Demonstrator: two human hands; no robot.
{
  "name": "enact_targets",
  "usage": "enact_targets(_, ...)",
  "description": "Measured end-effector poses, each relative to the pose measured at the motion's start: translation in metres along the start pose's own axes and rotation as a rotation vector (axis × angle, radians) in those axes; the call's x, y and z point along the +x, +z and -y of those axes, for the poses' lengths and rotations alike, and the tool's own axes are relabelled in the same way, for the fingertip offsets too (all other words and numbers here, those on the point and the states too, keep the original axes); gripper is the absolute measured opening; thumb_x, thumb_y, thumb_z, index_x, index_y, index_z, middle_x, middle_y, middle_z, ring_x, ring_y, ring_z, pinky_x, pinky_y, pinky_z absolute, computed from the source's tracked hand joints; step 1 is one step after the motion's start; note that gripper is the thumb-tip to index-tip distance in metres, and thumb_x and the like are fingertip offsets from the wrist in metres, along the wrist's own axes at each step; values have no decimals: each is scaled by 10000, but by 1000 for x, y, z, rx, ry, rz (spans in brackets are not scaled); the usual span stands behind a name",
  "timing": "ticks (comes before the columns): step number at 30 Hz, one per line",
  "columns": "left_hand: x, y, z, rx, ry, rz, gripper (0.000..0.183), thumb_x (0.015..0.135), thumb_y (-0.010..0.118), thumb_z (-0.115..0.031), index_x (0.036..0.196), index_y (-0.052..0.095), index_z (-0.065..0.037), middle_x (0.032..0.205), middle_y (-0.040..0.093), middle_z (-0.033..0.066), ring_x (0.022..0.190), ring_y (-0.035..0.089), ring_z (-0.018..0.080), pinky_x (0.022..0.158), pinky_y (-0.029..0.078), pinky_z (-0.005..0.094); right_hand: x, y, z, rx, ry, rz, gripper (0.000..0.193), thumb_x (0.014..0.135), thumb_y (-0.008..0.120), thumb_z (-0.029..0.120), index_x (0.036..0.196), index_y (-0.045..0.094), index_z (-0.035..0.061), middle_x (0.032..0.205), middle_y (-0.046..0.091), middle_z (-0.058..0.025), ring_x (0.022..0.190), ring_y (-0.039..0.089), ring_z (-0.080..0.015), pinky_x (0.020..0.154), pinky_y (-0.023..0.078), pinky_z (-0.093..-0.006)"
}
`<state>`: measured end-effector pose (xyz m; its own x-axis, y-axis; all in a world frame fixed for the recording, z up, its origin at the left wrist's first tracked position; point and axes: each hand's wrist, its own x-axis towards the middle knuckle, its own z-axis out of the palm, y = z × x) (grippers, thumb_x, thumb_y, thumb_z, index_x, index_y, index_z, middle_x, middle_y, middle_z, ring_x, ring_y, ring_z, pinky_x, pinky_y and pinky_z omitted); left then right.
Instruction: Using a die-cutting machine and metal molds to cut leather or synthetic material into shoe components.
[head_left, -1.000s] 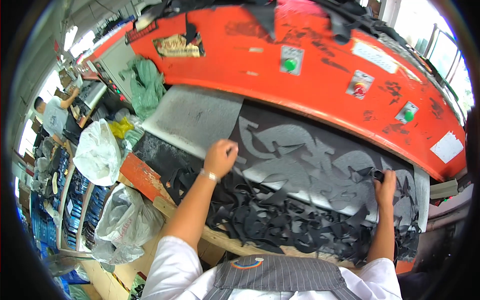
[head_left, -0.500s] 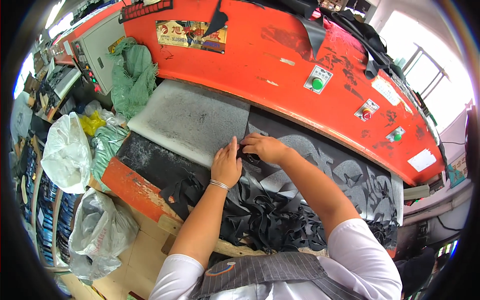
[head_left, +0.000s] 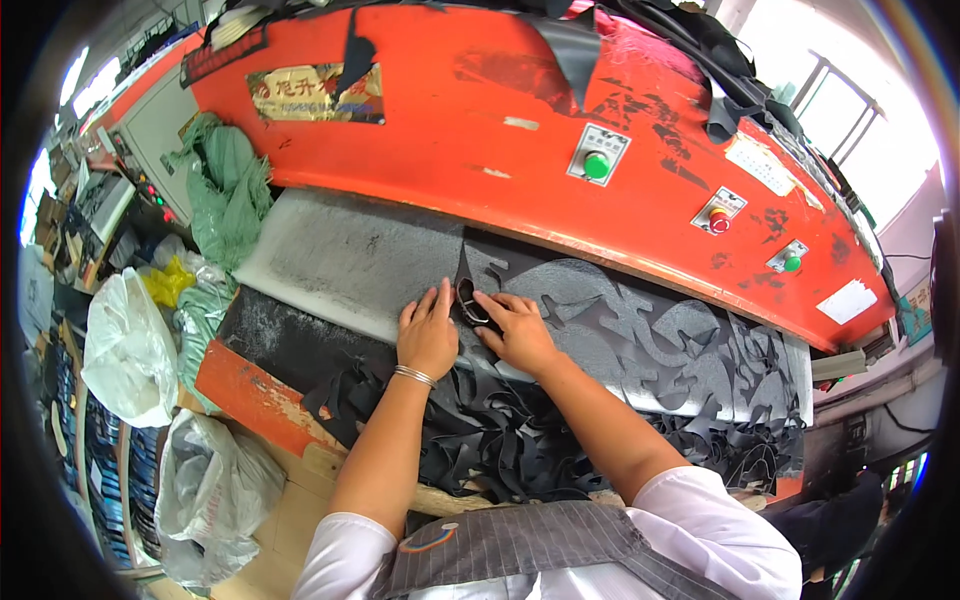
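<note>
A small dark, curved cutting die (head_left: 467,303) stands on edge at the left border of a black sheet (head_left: 490,250). My right hand (head_left: 520,336) grips its right side, fingers and thumb closed round the rim. Just left of the die, my left hand (head_left: 428,335) lies flat with its fingers stretched out, at the edge of a worn grey-white cutting board (head_left: 340,235). Whether its fingertips touch the die I cannot tell. Cut-out shapes show pale grey through the sheet to the right.
Beyond the board stands a red press beam (head_left: 440,130) with green buttons (head_left: 597,164) and a red knob (head_left: 719,221). Black scraps (head_left: 510,440) are heaped along the near edge. White plastic bags (head_left: 130,345) stand at left, beside a green sack (head_left: 225,190).
My view has shifted. My right hand has moved back from my left hand, and the die between them now shows clearly. My left hand's fingers have spread a little.
</note>
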<state>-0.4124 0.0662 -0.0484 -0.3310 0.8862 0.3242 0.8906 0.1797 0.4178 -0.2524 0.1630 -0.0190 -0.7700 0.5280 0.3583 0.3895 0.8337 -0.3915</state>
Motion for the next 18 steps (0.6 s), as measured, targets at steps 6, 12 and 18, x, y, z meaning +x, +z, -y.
enact_targets(6, 0, -1, -1, -172, 22, -54, 644, 872, 541, -155, 1464, 317, -35, 1325, 538, 196, 1302, 444, 292, 1080, 305, 447, -21, -22, -5, 124, -77, -145, 657, 767, 746, 315, 1343, 515, 99, 1266, 573, -198, 1189, 517, -371, 1008, 394, -414)
enact_targets(12, 44, -44, -93, -516, 139, -338, 247, 855, 636, -153, 1065, 658, -25, 984, 659, 156, 922, 641, 342, 805, 510, 382, -90, -177, -85, -239, 139, -1011, 521, 924, 625, 246, 1342, 471, -25, 1427, 424, -203, 1345, 374, -338, 1124, 263, -467)
enact_targets(18, 106, -78, -200, -483, 521, -469, 136, 879, 602, -140, 812, 607, -22, 798, 566, 152, 779, 552, 364, 712, 465, 436, -117, -333, -184, -612, 629, -1384, 656, 1007, 385, 449, 1465, 299, -12, 1540, 229, -241, 1428, 196, -409, 1145, 145, -546)
